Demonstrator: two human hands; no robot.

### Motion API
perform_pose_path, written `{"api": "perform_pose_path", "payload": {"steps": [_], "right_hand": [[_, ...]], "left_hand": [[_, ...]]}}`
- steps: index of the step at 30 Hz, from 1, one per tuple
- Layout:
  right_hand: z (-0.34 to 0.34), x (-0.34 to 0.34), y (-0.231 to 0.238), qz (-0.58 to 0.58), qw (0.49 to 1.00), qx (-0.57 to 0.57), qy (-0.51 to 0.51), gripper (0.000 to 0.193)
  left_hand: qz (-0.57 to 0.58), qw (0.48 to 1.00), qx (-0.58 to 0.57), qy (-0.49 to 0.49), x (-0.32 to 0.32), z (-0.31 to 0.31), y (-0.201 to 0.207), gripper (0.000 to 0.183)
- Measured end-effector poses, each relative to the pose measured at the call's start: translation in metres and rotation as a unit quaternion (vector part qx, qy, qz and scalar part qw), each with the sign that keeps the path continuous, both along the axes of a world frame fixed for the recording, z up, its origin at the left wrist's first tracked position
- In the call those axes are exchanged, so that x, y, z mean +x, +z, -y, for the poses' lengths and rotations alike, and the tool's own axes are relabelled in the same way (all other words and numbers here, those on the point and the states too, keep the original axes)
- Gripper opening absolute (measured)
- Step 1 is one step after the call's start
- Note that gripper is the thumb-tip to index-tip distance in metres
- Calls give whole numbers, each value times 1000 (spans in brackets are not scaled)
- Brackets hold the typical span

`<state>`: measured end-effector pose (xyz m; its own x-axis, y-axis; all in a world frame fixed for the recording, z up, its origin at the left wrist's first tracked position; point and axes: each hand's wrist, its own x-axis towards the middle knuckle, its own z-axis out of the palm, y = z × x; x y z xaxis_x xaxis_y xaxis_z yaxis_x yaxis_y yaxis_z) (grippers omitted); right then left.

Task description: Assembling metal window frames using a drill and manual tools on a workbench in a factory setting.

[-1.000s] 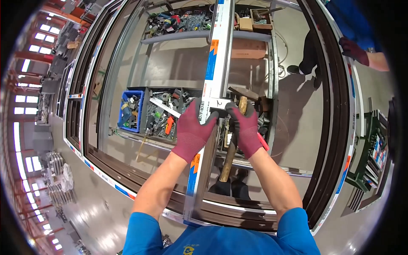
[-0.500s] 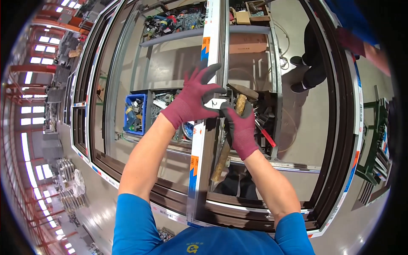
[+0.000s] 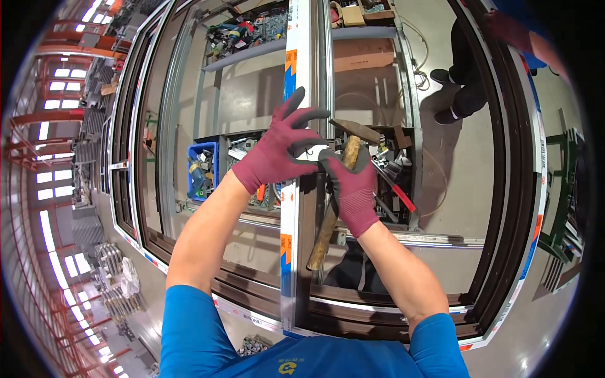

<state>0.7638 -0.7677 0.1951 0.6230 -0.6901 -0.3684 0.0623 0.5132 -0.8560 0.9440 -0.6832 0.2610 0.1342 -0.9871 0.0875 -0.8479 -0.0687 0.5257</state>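
My left hand point(image 3: 277, 148), in a maroon and dark grey work glove, is over the middle bar point(image 3: 302, 57) of a large brown window frame. Its fingers are spread, with the thumb and forefinger on either side of a small white label point(image 3: 311, 154) bearing a handwritten mark. My right hand point(image 3: 353, 189), gloved alike, is closed around a hammer point(image 3: 324, 242) with a worn wooden handle. Its thumb and fingertip reach the label's right end. The hammer's metal head lies beyond the right hand, and its handle slants back toward me; the palm hides the middle part.
Beneath the frame, a rack holds a blue bin point(image 3: 203, 170) of tools, a red-handled tool point(image 3: 403, 198), and loose fittings point(image 3: 265, 34). A cardboard box point(image 3: 363, 55) sits farther back. At the far right, another person's gloved hand point(image 3: 509, 31) is by the frame's edge. A green stand point(image 3: 558, 195) stands right.
Both hands and the middle bar appear slightly farther left as the view shifts. My left fingers are spread wider, and less of the label shows. The hammer stays in my right hand.
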Motion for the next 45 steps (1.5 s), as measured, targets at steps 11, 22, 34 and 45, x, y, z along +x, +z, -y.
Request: {"api": "perform_pose_path", "payload": {"steps": [11, 22, 34, 45], "right_hand": [[8, -28, -29, -22, 997, 64, -37, 27], [-8, -94, -24, -87, 980, 164, 63, 51], [-47, -74, -22, -1, 996, 55, 76, 32], [-49, -70, -20, -4, 995, 61, 80, 32]], "left_hand": [[-3, 1000, 13, -8, -2, 5, 3, 45], [-13, 1000, 13, -2, -1, 1, 2, 44], [-3, 1000, -3, -14, -2, 1, 1, 46], [4, 1000, -2, -17, -1, -1, 1, 46]]}}
